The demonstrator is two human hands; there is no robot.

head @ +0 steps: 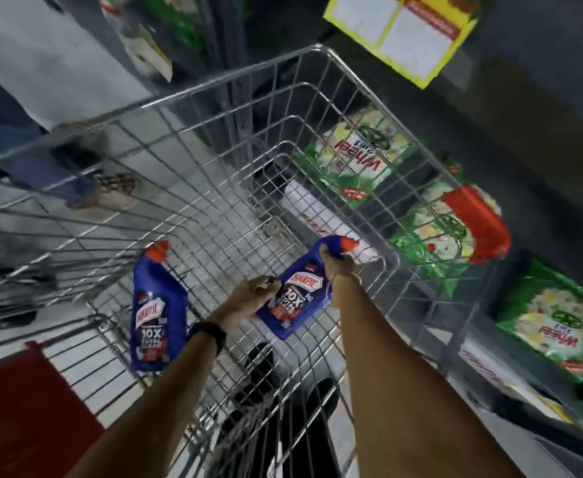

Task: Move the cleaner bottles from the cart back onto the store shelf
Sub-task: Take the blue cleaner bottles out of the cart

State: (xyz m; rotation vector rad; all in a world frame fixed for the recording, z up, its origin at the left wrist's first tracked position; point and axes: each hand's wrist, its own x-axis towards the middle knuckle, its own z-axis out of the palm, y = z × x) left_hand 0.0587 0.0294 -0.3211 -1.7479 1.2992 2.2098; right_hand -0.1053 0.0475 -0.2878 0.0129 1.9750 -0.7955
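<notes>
Two blue cleaner bottles with red caps lie inside the wire cart (317,50). One cleaner bottle (157,312) rests on the cart floor at the left, cap pointing away from me. The other cleaner bottle (300,298) is near the cart's right wall, held by both hands. My right hand (333,258) grips its neck just below the red cap. My left hand (253,296) grips its lower left side beside the label.
Green detergent bags (355,157) lie on the low store shelf to the right of the cart. A yellow price sign (404,32) hangs above. A red panel (17,408) is at the lower left. Another person's feet (110,188) stand beyond the cart's left side.
</notes>
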